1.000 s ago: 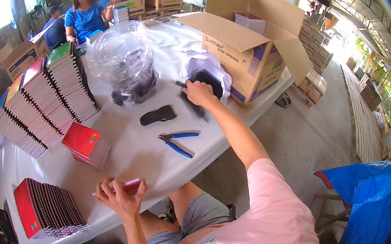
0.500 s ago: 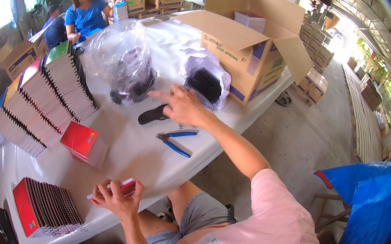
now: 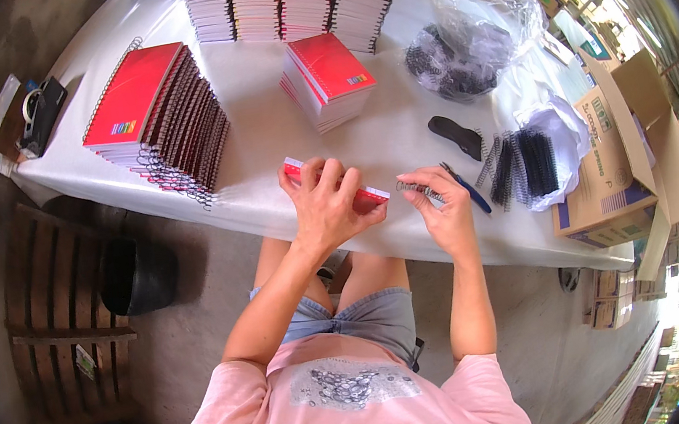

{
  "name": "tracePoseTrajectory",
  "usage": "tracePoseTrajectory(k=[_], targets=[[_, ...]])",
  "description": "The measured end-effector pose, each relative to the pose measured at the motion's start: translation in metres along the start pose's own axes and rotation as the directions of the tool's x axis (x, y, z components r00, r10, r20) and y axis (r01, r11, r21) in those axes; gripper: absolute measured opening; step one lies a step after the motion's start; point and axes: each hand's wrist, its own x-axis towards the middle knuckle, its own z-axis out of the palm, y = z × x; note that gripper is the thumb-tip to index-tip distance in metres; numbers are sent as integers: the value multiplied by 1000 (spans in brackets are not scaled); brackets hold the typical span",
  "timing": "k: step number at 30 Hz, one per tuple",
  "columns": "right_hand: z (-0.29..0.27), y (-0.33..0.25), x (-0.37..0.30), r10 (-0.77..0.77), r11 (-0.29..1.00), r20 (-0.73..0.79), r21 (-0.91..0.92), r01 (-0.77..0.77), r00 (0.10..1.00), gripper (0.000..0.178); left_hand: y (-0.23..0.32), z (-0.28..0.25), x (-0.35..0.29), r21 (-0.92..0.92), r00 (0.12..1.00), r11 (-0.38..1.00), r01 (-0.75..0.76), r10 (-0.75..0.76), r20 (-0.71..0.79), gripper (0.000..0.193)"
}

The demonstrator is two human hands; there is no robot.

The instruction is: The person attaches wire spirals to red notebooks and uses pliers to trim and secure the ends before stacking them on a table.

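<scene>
My left hand [image 3: 323,200] grips a small red notebook [image 3: 369,200] on edge at the table's near side, fingers wrapped over it. Close to the notebook's right end, my right hand [image 3: 447,214] pinches a dark spiral binding coil [image 3: 411,187]. A small gap seems to lie between coil and notebook. Beside the right hand are blue-handled cutting pliers [image 3: 475,194], partly hidden behind its fingers. More black coils [image 3: 535,162] lie on crumpled white paper [image 3: 568,129] farther right. A flat black piece [image 3: 457,136] rests on the table beyond the pliers.
A stack of red notebooks [image 3: 339,72] stands ahead, with a coil-bound red stack [image 3: 134,89] to its left. Tall notebook stacks [image 3: 255,6] line the back. A plastic bag of coils [image 3: 456,54], a cardboard box [image 3: 605,167] and a tape dispenser [image 3: 44,117] are also there.
My right hand has come back from the coil pile to beside the notebook, now with a coil in its fingers. My left hand still holds the notebook. The view has turned leftward and down.
</scene>
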Motion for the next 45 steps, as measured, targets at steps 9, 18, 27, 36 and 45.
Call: tracePoseTrajectory(k=[9, 18, 27, 36, 45], targets=[[-1, 20, 0, 23, 974, 94, 224, -44, 995, 19, 3, -2, 8, -21, 997, 999, -30, 31, 64, 47], [-5, -9, 7, 377, 862, 325, 218, -457, 867, 26, -12, -9, 7, -53, 988, 994, -98, 104, 117, 41], [-15, 8, 13, 251, 955, 568, -15, -295, 784, 31, -10, -15, 6, -82, 980, 996, -32, 47, 192, 42], [-62, 117, 67, 177, 415, 45, -909, -33, 983, 47, -16, -18, 5, -221, 990, 975, -23, 52, 128, 51], [-70, 127, 62, 47, 775, -45, -628, -65, 998, 28, -16, -17, 5, -210, 991, 978, 1, 27, 131, 54]])
